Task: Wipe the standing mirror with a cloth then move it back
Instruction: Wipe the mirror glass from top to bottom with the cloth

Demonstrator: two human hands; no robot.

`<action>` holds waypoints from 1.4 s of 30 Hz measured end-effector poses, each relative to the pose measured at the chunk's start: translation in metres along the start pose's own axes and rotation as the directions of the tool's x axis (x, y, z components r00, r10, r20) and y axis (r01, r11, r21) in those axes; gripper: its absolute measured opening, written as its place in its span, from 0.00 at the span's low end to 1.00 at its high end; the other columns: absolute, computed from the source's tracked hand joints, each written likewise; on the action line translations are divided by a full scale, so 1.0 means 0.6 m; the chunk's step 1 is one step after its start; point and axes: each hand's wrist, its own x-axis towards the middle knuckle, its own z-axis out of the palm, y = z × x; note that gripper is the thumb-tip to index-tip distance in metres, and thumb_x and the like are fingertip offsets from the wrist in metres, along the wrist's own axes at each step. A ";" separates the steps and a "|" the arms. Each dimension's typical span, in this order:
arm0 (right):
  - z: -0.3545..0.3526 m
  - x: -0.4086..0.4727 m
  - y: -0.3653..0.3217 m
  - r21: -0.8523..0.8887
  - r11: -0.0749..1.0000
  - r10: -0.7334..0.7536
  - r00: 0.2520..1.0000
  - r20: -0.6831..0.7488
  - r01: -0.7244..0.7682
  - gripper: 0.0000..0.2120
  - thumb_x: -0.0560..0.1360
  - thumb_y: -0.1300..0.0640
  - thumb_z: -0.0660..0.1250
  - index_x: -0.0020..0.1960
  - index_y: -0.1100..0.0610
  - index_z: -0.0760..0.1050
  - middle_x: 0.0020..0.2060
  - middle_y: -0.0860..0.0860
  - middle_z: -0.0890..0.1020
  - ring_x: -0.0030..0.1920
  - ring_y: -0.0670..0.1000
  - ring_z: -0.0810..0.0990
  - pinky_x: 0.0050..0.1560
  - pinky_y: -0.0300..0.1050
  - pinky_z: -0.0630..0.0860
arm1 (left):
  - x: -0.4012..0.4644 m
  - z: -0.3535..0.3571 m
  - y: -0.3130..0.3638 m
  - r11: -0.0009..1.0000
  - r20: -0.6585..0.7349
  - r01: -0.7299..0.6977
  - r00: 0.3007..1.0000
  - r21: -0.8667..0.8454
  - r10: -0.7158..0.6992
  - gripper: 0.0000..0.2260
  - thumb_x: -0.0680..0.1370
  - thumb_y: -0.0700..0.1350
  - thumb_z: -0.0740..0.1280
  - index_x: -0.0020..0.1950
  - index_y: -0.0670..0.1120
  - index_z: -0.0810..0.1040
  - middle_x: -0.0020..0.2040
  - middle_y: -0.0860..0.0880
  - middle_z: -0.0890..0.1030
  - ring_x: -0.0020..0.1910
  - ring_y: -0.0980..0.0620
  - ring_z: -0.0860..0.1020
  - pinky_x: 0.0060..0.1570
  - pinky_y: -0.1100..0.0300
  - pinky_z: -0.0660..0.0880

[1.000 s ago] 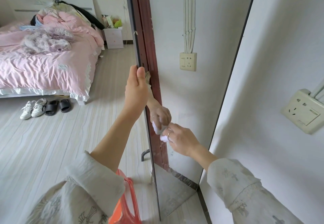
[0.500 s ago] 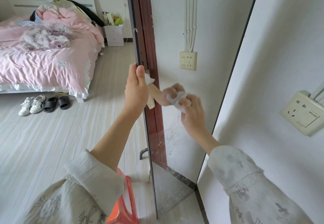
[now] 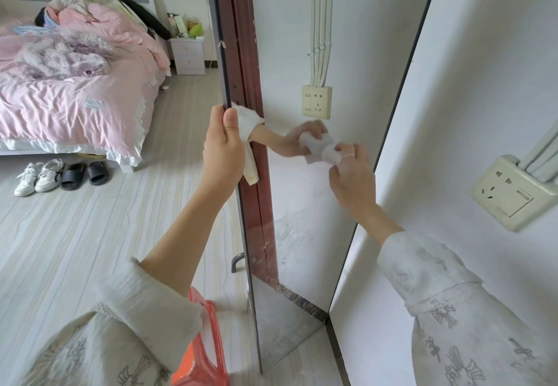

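White crumpled cloth (image 3: pixel 324 150) pinched in right hand (image 3: pixel 351 178), mid-wipe at frame centre; left hand (image 3: pixel 222 151) gripping tall dark-framed standing mirror (image 3: pixel 302 204) edge. Next, probably: lower smudges.

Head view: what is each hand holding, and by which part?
Left hand grips the mirror by its left edge. Right hand holds the bunched cloth against the glass.
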 end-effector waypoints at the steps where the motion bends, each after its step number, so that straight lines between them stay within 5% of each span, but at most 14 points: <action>1: -0.004 0.017 -0.003 0.052 0.998 0.033 0.998 -0.053 -0.030 0.16 0.69 0.69 0.61 0.57 0.64 0.72 0.53 0.60 0.73 0.52 0.61 0.73 0.38 0.43 0.68 | 0.000 0.002 -0.001 1.000 -0.006 0.001 1.000 -0.005 -0.002 0.11 0.83 0.46 0.49 0.43 0.44 0.63 0.33 0.57 0.63 0.29 0.65 0.66 0.34 0.72 0.64; 5: 0.012 0.026 -0.025 0.143 0.989 0.052 0.984 -0.173 -0.027 0.13 0.68 0.74 0.61 0.52 0.67 0.71 0.50 0.63 0.73 0.48 0.62 0.74 0.40 0.43 0.67 | -0.001 0.005 -0.003 1.000 -0.014 0.000 1.000 -0.025 0.000 0.11 0.83 0.46 0.49 0.43 0.44 0.63 0.33 0.57 0.63 0.30 0.65 0.66 0.34 0.74 0.64; 8: 0.052 -0.027 -0.025 0.145 0.989 0.025 0.992 -0.122 -0.007 0.14 0.63 0.77 0.61 0.47 0.67 0.71 0.48 0.63 0.74 0.46 0.63 0.74 0.42 0.47 0.72 | -0.002 0.007 -0.002 0.999 -0.026 -0.010 1.000 -0.041 0.009 0.13 0.83 0.47 0.48 0.39 0.51 0.61 0.33 0.56 0.62 0.29 0.64 0.65 0.34 0.74 0.64; 11: 0.088 -0.087 -0.003 0.008 0.999 0.032 0.980 0.194 -0.034 0.19 0.65 0.76 0.61 0.54 0.66 0.73 0.52 0.62 0.73 0.52 0.62 0.71 0.46 0.55 0.75 | -0.001 0.008 -0.002 0.999 -0.035 -0.010 0.999 -0.052 0.008 0.13 0.83 0.46 0.48 0.38 0.52 0.60 0.33 0.56 0.61 0.29 0.64 0.64 0.33 0.74 0.64; 16: 0.092 -0.091 0.055 -0.162 0.987 0.086 0.812 0.577 0.011 0.17 0.72 0.65 0.58 0.61 0.60 0.71 0.56 0.56 0.72 0.59 0.56 0.70 0.49 0.47 0.72 | -0.003 0.007 -0.001 0.997 -0.028 -0.027 0.999 -0.077 0.025 0.13 0.83 0.45 0.49 0.38 0.52 0.61 0.33 0.56 0.61 0.29 0.64 0.64 0.34 0.74 0.63; 18: 0.071 -0.074 0.065 -0.101 0.988 0.148 0.863 0.483 -0.113 0.16 0.72 0.65 0.59 0.58 0.61 0.73 0.56 0.55 0.73 0.59 0.55 0.70 0.49 0.45 0.69 | -0.005 0.009 -0.001 0.995 -0.022 -0.029 0.999 -0.094 0.027 0.13 0.83 0.45 0.49 0.39 0.51 0.62 0.34 0.56 0.62 0.30 0.64 0.64 0.34 0.74 0.64; 21: 0.027 -0.035 0.061 0.065 0.954 0.279 0.948 0.153 -0.291 0.16 0.69 0.68 0.60 0.56 0.61 0.72 0.55 0.57 0.72 0.58 0.56 0.69 0.47 0.44 0.67 | -0.007 0.013 0.001 0.994 -0.044 -0.034 0.999 -0.102 0.029 0.13 0.83 0.45 0.49 0.39 0.52 0.62 0.33 0.56 0.62 0.29 0.64 0.64 0.34 0.74 0.64; 27: 0.016 0.042 0.031 0.222 0.945 0.277 0.948 -0.154 -0.240 0.16 0.69 0.72 0.57 0.56 0.65 0.72 0.56 0.61 0.73 0.56 0.59 0.71 0.50 0.39 0.66 | -0.006 0.018 0.001 0.994 -0.080 -0.040 0.996 -0.100 0.033 0.13 0.83 0.45 0.48 0.39 0.53 0.61 0.33 0.56 0.61 0.29 0.64 0.64 0.34 0.74 0.64; 32: 0.070 -0.049 0.025 0.218 0.954 0.227 0.971 -0.076 -0.206 0.14 0.66 0.76 0.59 0.50 0.68 0.73 0.52 0.63 0.74 0.52 0.62 0.74 0.48 0.39 0.64 | -0.004 0.017 -0.005 0.994 -0.106 -0.049 0.994 -0.101 0.038 0.13 0.83 0.45 0.48 0.38 0.53 0.61 0.33 0.57 0.62 0.30 0.66 0.66 0.36 0.74 0.64; 34: 0.085 -0.081 0.047 0.142 0.956 0.237 0.961 0.141 -0.256 0.13 0.69 0.74 0.59 0.51 0.66 0.74 0.51 0.61 0.74 0.51 0.62 0.75 0.44 0.41 0.65 | -0.001 0.015 -0.005 0.995 -0.111 -0.049 0.993 -0.091 0.039 0.13 0.83 0.45 0.48 0.38 0.53 0.60 0.33 0.57 0.61 0.30 0.66 0.65 0.35 0.75 0.64; 36: 0.085 -0.086 0.076 0.001 0.951 0.282 0.868 0.409 -0.309 0.13 0.71 0.70 0.59 0.53 0.63 0.75 0.52 0.59 0.74 0.52 0.61 0.76 0.42 0.43 0.67 | -0.002 0.016 -0.004 0.996 -0.114 -0.050 0.993 -0.077 0.041 0.14 0.83 0.44 0.48 0.38 0.53 0.61 0.33 0.56 0.62 0.30 0.66 0.65 0.35 0.75 0.64; 38: 0.072 -0.075 0.098 -0.127 0.951 0.306 0.789 0.532 -0.283 0.13 0.71 0.67 0.59 0.54 0.61 0.75 0.52 0.59 0.76 0.52 0.61 0.77 0.43 0.45 0.69 | -0.004 0.019 -0.002 0.995 -0.121 -0.059 0.991 -0.075 0.049 0.14 0.83 0.44 0.48 0.38 0.53 0.61 0.33 0.57 0.62 0.30 0.67 0.66 0.36 0.75 0.64; 42: 0.028 -0.019 0.112 -0.127 0.924 0.382 0.897 0.222 -0.362 0.16 0.72 0.65 0.60 0.59 0.60 0.73 0.55 0.61 0.74 0.56 0.62 0.74 0.51 0.51 0.71 | -0.011 0.031 0.000 0.994 -0.159 -0.066 0.986 -0.085 0.052 0.13 0.83 0.44 0.48 0.39 0.53 0.61 0.32 0.57 0.62 0.30 0.66 0.66 0.35 0.74 0.64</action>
